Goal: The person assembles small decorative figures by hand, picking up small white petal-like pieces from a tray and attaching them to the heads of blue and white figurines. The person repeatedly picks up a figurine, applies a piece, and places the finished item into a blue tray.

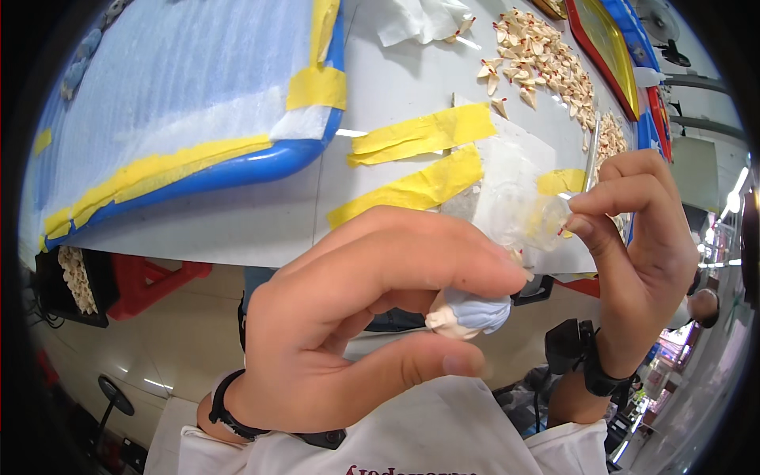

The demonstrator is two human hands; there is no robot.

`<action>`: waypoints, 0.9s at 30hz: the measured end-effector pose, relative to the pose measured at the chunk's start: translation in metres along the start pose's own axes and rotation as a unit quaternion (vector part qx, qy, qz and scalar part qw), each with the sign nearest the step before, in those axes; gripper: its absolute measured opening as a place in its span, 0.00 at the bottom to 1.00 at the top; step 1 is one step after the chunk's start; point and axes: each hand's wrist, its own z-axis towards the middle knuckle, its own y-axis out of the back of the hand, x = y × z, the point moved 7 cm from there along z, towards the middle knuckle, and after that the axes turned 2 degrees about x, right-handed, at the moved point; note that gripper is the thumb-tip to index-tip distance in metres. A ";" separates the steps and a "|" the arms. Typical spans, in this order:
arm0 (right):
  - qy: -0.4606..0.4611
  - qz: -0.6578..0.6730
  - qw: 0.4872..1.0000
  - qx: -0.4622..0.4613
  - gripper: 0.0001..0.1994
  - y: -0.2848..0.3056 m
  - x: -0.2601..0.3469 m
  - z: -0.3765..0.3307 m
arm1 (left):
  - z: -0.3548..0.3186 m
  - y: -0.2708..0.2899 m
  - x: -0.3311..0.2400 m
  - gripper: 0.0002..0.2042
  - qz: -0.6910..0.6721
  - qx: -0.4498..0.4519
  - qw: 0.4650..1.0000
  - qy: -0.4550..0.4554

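Observation:
My left hand (348, 309) is closed, pinching a small moulded figurine piece (473, 313) between thumb and fingers. The piece is cream at one end and ridged pale blue at the other. Just behind the left fingertips, a bit of cream with red peeks out, mostly hidden. To the right, my right hand (645, 218) is raised with thumb and forefinger pressed together. A tiny red speck shows at those fingertips, but what they hold is too small to make out. Below the right fingertips lies a clear, crumpled-looking plastic piece (542, 222) on the table.
Many small cream pieces with red tips (546, 59) are heaped at the back right, beside a thin metal tool (592, 150). Yellow tape strips (423, 131) hold down a sheet. A blue-rimmed tray (261, 166) stands left, a red-and-gold tray (609, 55) far right, white tissue (419, 20) behind.

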 end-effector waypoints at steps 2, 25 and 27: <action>0.006 0.008 1.000 -0.001 0.08 0.003 0.002 -0.002 | -0.001 -0.001 0.001 0.20 -0.042 -0.023 0.999 0.017; 0.107 0.173 0.972 -0.116 0.11 -0.021 0.034 -0.044 | -0.007 -0.019 -0.018 0.15 0.120 -0.045 0.989 -0.074; 0.119 0.160 0.975 -0.099 0.13 -0.020 0.034 -0.041 | -0.003 -0.019 -0.022 0.15 0.158 -0.039 0.983 -0.085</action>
